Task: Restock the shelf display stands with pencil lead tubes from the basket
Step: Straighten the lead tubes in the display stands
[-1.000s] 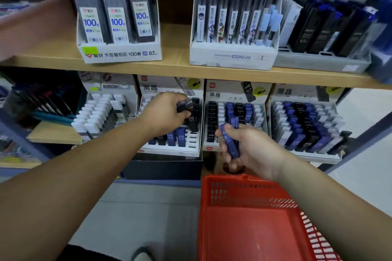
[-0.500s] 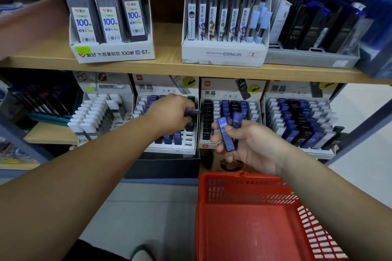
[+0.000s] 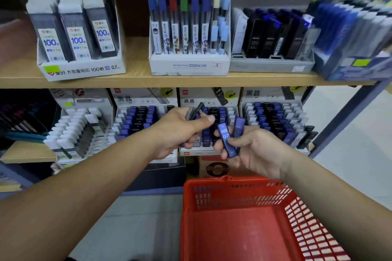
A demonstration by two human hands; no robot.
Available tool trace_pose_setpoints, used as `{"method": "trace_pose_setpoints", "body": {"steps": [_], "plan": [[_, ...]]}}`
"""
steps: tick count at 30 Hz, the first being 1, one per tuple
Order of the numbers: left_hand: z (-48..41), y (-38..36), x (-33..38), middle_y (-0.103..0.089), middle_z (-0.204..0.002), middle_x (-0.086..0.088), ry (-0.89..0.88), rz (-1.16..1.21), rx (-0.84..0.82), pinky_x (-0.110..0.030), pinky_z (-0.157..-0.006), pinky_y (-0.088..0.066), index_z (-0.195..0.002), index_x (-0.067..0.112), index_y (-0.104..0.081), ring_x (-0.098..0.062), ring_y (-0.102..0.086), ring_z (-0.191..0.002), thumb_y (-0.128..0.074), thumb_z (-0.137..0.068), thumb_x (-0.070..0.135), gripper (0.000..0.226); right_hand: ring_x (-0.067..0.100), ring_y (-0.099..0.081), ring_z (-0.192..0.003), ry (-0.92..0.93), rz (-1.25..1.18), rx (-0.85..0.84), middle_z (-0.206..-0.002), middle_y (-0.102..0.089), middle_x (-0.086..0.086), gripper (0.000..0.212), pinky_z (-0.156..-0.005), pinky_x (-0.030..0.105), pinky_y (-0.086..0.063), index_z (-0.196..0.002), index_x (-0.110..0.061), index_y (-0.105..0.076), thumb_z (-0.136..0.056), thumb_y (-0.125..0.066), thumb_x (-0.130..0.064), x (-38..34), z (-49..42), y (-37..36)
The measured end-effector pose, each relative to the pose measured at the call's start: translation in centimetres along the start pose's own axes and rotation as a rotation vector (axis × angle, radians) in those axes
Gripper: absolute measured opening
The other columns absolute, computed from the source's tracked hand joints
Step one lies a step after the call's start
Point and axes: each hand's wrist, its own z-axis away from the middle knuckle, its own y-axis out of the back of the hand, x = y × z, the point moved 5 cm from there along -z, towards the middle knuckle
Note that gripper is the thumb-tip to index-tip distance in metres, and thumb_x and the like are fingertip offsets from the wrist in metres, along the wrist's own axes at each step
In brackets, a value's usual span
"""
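Left hand (image 3: 180, 133) pinches a dark tube (image 3: 194, 112), right hand (image 3: 256, 152) grips two blue tubes (image 3: 226, 141), both before the stand (image 3: 191, 100) above the basket (image 3: 233, 183); risk: fanned blue pair slipping, or tubes slotted into wrong-colour rows.

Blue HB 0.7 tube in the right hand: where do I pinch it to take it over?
Probably pinch the blue HB 0.7 tube by its top end, which stands free above the right hand; fingers wrap its lower half. Come from above and left, since a second blue tube sits close on its right.
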Motion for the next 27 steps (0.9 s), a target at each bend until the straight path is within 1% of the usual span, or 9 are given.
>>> {"method": "trace_pose_setpoints", "body": {"steps": [5, 7, 9, 12, 14, 16, 19, 22, 27], "plan": [[-1.0, -3.4, 0.3, -0.062, -0.065, 0.003, -0.044, -0.144, -0.04, -0.026, -0.046, -0.035, -0.108, 0.007, -0.07, -0.013, -0.042, -0.049, -0.082, -0.09, 0.021, 0.026, 0.032, -0.068, -0.085, -0.02, 0.038, -0.039, -0.11, -0.069, 0.03, 0.027, -0.065, 0.036, -0.057, -0.124, 0.008, -0.06, -0.103, -0.045, 0.003, 0.3, 0.4, 1.2], [-2.2, -3.4, 0.6, -0.06, -0.063, 0.001, -0.048, -0.107, 0.013, -0.025, -0.045, -0.034, -0.106, 0.007, -0.07, -0.014, -0.042, -0.049, -0.082, -0.089, 0.018, 0.023, 0.038, -0.073, -0.092, -0.02, 0.035, 0.058, -0.111, -0.071, 0.031, 0.026, -0.076, 0.04, -0.063, -0.127, 0.008, -0.059, -0.106, -0.047, -0.002, 0.2, 0.3, 2.2], [-3.5, -2.6, 1.2, -0.061, -0.063, 0.0, -0.097, -0.102, 0.139, -0.025, -0.044, -0.038, -0.101, 0.011, -0.072, -0.014, -0.045, -0.049, -0.082, -0.089, 0.019, 0.018, 0.04, -0.073, -0.082, -0.028, 0.145, 0.21, -0.1, -0.074, 0.027, 0.023, -0.072, 0.044, -0.063, -0.128, 0.001, -0.057, -0.107, -0.049, -0.007, 0.1, 0.4, 3.7], [-5.6, -2.0, 1.9, -0.072, -0.077, 0.002, -0.273, -0.31, 0.342, -0.029, -0.058, -0.054, -0.091, 0.022, -0.073, -0.012, -0.064, -0.062, -0.082, -0.089, 0.02, 0.009, 0.024, -0.046, -0.048, -0.067, 0.301, 0.327, -0.071, -0.06, 0.011, 0.018, -0.044, 0.031, -0.04, -0.122, -0.008, -0.052, -0.106, -0.049, -0.016, -0.2, 0.5, 5.4], [-7.2, -2.6, 1.4, -0.073, -0.083, 0.004, -0.329, -0.48, 0.353, -0.031, -0.069, -0.055, -0.094, 0.026, -0.073, -0.019, -0.068, -0.075, -0.079, -0.091, 0.021, 0.009, 0.018, -0.027, -0.046, -0.118, 0.27, 0.342, -0.067, -0.046, 0.004, 0.015, -0.044, 0.025, -0.022, -0.109, -0.01, -0.048, -0.102, -0.047, -0.024, -0.4, 0.3, 6.0], [-8.4, -3.4, 0.8, -0.073, -0.088, 0.005, -0.355, -0.66, 0.318, -0.029, -0.072, -0.055, -0.108, 0.029, -0.075, -0.02, -0.068, -0.081, -0.076, -0.093, 0.024, 0.016, 0.015, -0.022, -0.047, -0.137, 0.231, 0.358, -0.068, -0.047, 0.004, 0.013, -0.046, 0.025, -0.017, -0.106, -0.016, -0.046, -0.1, -0.042, -0.027, -0.7, 0.1, 6.3], [-9.5, -3.7, 0.3, -0.076, -0.098, 0.003, -0.386, -0.854, 0.304, -0.034, -0.078, -0.058, -0.115, 0.03, -0.076, -0.021, -0.069, -0.091, -0.077, -0.091, 0.028, 0.024, 0.016, -0.032, -0.043, -0.04, 0.366, 0.37, -0.08, -0.065, 0.013, 0.008, -0.042, 0.024, -0.025, -0.113, -0.024, -0.048, -0.107, -0.044, -0.021, -1.4, 0.3, 6.9], [-10.1, -3.4, 0.1, -0.076, -0.099, 0.006, -0.357, -0.866, 0.314, -0.032, -0.08, -0.057, -0.116, 0.032, -0.075, -0.019, -0.069, -0.093, -0.079, -0.089, 0.028, 0.027, 0.019, -0.046, -0.041, 0.098, 0.503, 0.362, -0.088, -0.075, 0.013, 0.01, -0.043, 0.027, -0.042, -0.106, -0.009, -0.065, -0.105, -0.058, -0.016, -2.0, 0.5, 6.9], [-10.7, -3.0, 0.1, -0.075, -0.093, 0.012, -0.278, -0.85, 0.214, -0.032, -0.083, -0.058, -0.104, 0.033, -0.076, -0.015, -0.07, -0.09, -0.081, -0.088, 0.025, 0.018, 0.025, -0.06, -0.05, 0.137, 0.257, 0.41, -0.092, -0.078, 0.014, 0.017, -0.049, 0.033, -0.056, -0.108, -0.003, -0.066, -0.097, -0.072, -0.015, -2.1, 0.6, 7.8]]}}
